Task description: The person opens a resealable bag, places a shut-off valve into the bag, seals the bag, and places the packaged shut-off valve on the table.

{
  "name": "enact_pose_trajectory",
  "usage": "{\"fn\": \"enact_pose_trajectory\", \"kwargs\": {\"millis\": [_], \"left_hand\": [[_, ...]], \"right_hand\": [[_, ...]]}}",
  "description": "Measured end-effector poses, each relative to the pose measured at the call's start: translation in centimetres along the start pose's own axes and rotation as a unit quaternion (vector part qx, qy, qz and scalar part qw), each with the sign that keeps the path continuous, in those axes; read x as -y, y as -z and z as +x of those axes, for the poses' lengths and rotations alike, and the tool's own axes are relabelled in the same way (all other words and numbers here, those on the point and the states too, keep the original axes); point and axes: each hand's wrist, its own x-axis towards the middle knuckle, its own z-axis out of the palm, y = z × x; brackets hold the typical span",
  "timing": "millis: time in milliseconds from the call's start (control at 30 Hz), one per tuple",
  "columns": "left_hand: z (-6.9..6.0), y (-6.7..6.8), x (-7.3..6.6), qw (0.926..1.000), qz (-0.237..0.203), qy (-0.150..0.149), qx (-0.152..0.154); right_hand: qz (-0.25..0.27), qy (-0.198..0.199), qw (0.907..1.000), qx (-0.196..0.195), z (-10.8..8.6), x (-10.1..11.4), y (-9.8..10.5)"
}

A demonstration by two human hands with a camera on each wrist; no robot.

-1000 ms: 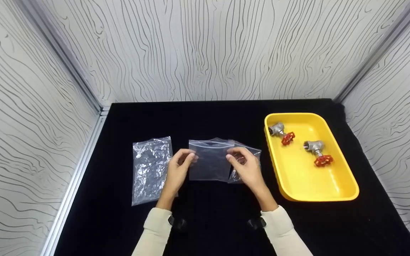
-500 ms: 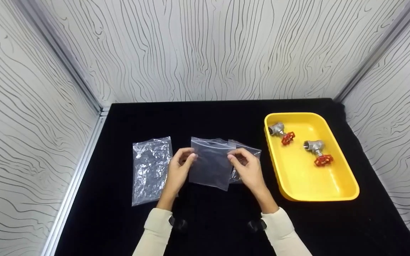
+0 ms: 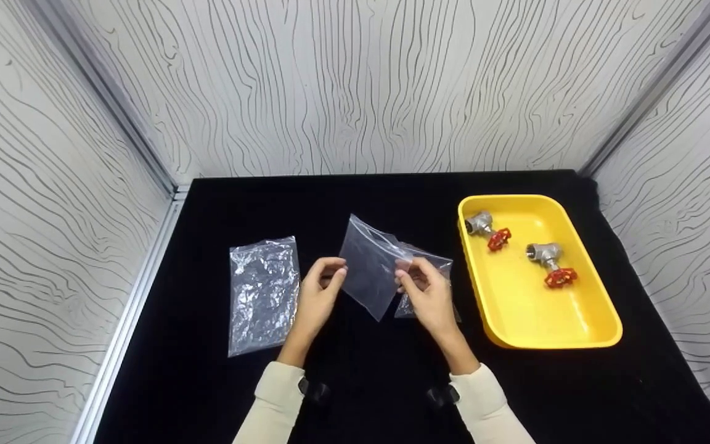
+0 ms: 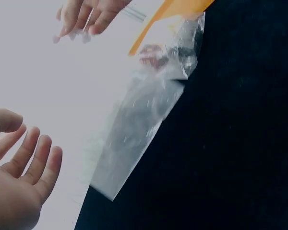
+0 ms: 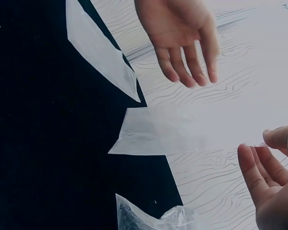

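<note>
Pale wall panels (image 3: 355, 92) with dark wood-grain lines are standing beyond both hands and to either side, and black cloth is covering the bench (image 3: 367, 382) beneath them. Thumb and fingertips of the right hand (image 3: 428, 297) are pinching a clear zip bag (image 3: 368, 266) close to one end of its white zip strip. This bag is hanging tilted between the two hands, its zip edge sloping down toward the right hand and one corner pointing back toward the person. Just beside the bag's other edge, the left hand (image 3: 319, 295) is hovering with nothing in its grasp, thumb and fingers parted; the wrist views are showing it apart from the plastic.

Another clear bag (image 3: 262, 296), wrinkled and shiny, is lying flat just left of the left hand. Behind the right hand, partly hidden by it, a crumpled clear bag (image 3: 440, 264) is resting on the cloth. Farther to the right of that hand, a yellow tray (image 3: 515, 314) is holding two silvery valves with red handwheels: the farther valve (image 3: 481, 224) is leaning by the tray's near-hand wall, while the nearer valve (image 3: 546, 253) is lying around the middle.
</note>
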Motion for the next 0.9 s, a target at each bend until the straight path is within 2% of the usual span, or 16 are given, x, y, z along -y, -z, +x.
{"fn": "enact_pose_trajectory", "kwargs": {"millis": [233,500,733,900], "left_hand": [[-0.2,-1.2,-0.9,0.9977,-0.05,-0.01,0.044],[-0.3,-2.0,-1.4,0.995,-0.057,-0.005,0.083],[-0.1,-2.5,-1.8,0.9941,-0.06,-0.001,0.09],[-0.1,-2.8,-2.3,0.9942,-0.061,0.015,0.087]], "right_hand": [[0.008,-0.002,0.9998,0.019,-0.9,0.0,-0.7],[0.002,0.02,0.9989,0.042,-1.6,-0.5,-1.1],[-0.023,0.056,0.9955,0.072,-1.7,-0.7,-1.0],[-0.009,0.055,0.995,0.083,-1.6,-0.5,-1.1]]}}
